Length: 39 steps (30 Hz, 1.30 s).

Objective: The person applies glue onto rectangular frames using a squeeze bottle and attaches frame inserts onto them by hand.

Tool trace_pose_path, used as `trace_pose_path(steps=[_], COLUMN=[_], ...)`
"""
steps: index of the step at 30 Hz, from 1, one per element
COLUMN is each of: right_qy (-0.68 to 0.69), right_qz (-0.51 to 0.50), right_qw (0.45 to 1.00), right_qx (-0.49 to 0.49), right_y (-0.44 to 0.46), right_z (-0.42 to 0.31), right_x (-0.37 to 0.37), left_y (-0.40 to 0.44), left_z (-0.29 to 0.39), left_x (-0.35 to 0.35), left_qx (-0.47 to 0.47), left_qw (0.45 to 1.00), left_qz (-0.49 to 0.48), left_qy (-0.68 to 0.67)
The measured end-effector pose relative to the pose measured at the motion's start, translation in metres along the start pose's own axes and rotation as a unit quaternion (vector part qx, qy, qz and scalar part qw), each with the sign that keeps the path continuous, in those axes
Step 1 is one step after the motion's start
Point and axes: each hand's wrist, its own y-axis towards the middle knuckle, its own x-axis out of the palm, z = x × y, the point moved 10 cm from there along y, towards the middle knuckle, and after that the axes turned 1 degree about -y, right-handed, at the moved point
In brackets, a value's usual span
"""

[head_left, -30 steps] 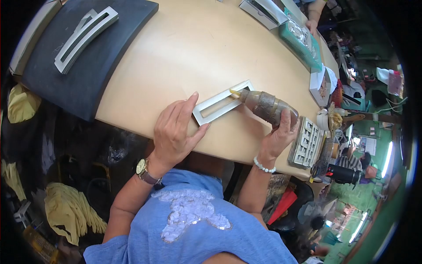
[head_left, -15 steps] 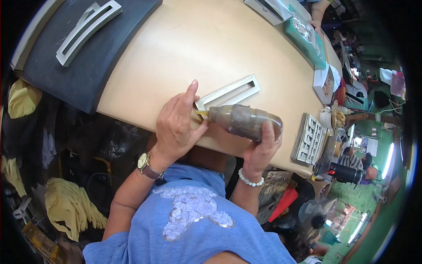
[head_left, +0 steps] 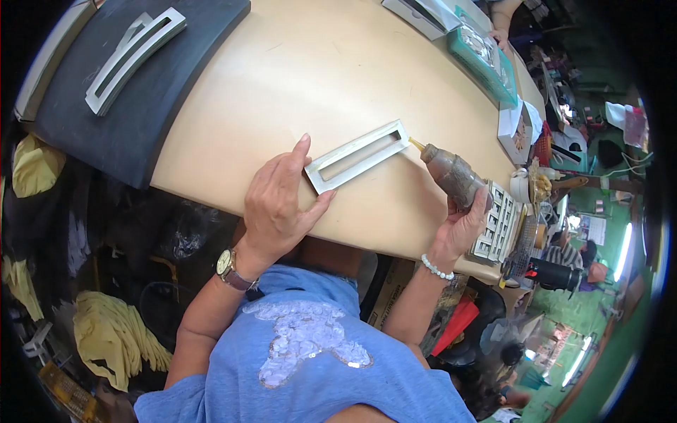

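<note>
A pale rectangular frame with a long slot [head_left: 360,158] lies slantwise on the table. My left hand [head_left: 276,201] is at its left end, with the thumb against the near corner and the index finger stretched upward; the other fingertips are partly hidden. My right hand [head_left: 462,229] is wrapped round a brownish, stained squeeze bottle [head_left: 453,176]. The bottle is tilted, and its yellow nozzle [head_left: 416,143] points at the frame's right end, at or very near its edge.
On a dark board [head_left: 134,92] at the left lie curved slotted frames [head_left: 137,60]. A stack of pale slotted pieces [head_left: 499,222] sits at the table's right edge. Farther back stand a green tray [head_left: 479,60] and a white box [head_left: 518,134]. Another person's hand [head_left: 499,37] is near the tray.
My right hand has carried the bottle rightward, its nozzle going from the frame's left end to its right end. My left hand stays by the left end.
</note>
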Motion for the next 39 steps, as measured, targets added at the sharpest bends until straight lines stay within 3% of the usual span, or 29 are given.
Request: trace_pose_path(steps=[9, 18, 29, 33, 35, 37, 39], right_qy=[-0.035, -0.075, -0.078, 0.105, 0.224, 0.283, 0.156], right_qz=[0.015, -0.02, -0.16, -0.061, -0.033, -0.133, -0.115], right_qw=[0.997, 0.997, 0.984, 0.971, 0.949, 0.928, 0.968], right_qx=[-0.071, -0.025, 0.02, 0.207, 0.221, 0.202, 0.156], right_y=[0.0, -0.041, -0.101, -0.068, -0.035, -0.008, 0.027], right_z=[-0.005, 0.001, 0.003, 0.031, 0.034, 0.025, 0.029], right_x=[-0.001, 0.013, 0.05, 0.024, 0.019, 0.041, 0.037], left_y=[0.0, 0.0, -0.001, -0.001, -0.002, -0.002, -0.001], left_z=[0.001, -0.001, -0.007, -0.008, -0.009, -0.008, -0.007], left_x=[0.001, 0.0, -0.005, -0.004, -0.001, 0.0, 0.002], left_qx=[0.004, -0.009, -0.021, -0.039, -0.053, -0.053, -0.048], left_qw=[1.0, 1.0, 0.995, 0.995, 0.995, 0.996, 0.997], left_qz=[0.002, -0.002, 0.009, 0.0, -0.019, -0.018, -0.015], left_qy=[0.006, -0.007, -0.095, -0.09, -0.083, -0.067, -0.053])
